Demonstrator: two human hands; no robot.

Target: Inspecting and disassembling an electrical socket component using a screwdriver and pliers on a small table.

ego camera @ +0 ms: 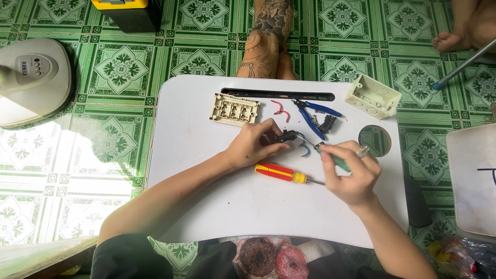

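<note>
My left hand (254,145) pinches a small black switch part (287,136) with a blue wire (305,150) curling from it, low over the white lap table (196,196). My right hand (351,173) grips a green-handled screwdriver (338,160), and its metal tip points at the black part. A red and yellow screwdriver (281,172) lies on the table just below my hands.
At the table's far side lie a beige switch plate (234,109), red wire pieces (280,108), blue-handled pliers (315,114) and a cream wall box (373,96). Another person's tattooed leg (266,41) rests beyond the table. A fan base (31,80) stands at left.
</note>
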